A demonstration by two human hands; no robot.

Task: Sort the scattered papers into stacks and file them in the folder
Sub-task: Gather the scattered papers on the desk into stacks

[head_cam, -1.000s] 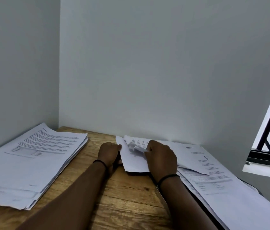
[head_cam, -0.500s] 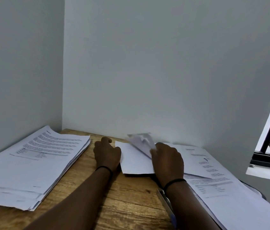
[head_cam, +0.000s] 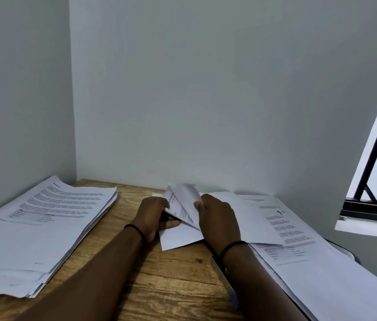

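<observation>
Wooden desk set in a grey-walled corner, window off to one side. Left hand and right hand both pinch a folded sheet, fingers curled onto its raised edges and thumbs beneath, apparently spreading it to flatten or read it before sorting. A flat sheet lies under the folded one, touching both hands. Left of the folded sheet, a squared stack, likely already sorted. Right of it, a loose overlapping spread of papers, likely still unsorted. Folder cannot be made out for certain; a thin edge near the right wrist may be it.
</observation>
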